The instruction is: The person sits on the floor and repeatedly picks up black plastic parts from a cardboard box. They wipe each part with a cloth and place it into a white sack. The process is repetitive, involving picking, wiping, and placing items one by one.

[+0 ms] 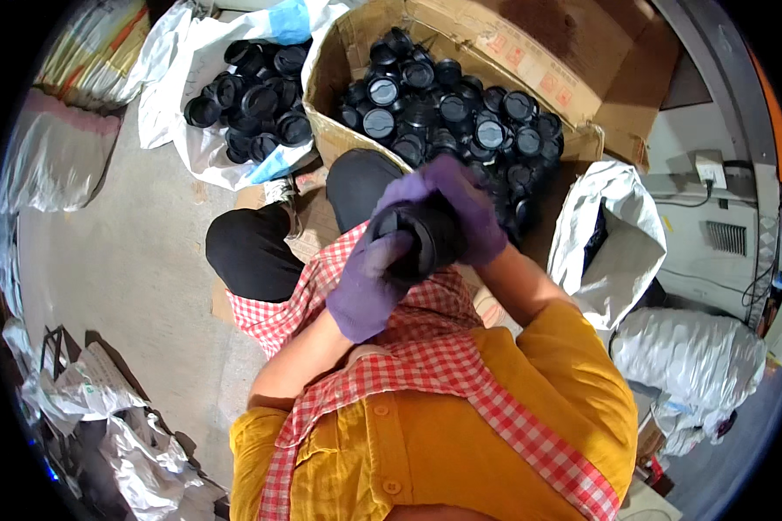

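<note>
Gripping one black, round, hollow plastic piece above the lap, we have both hands closed on it — purple-gloved left hand with thumb at the opening, purple-gloved right hand around the far side. We judge this piece mid-handling, not yet released. Similar black round plastic parts heap the brown cardboard box and white plastic bag — which lot is finished, we cannot tell.

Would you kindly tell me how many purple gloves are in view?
2: one purple glove on the left hand, the other on the right hand; more could be hidden.
</note>
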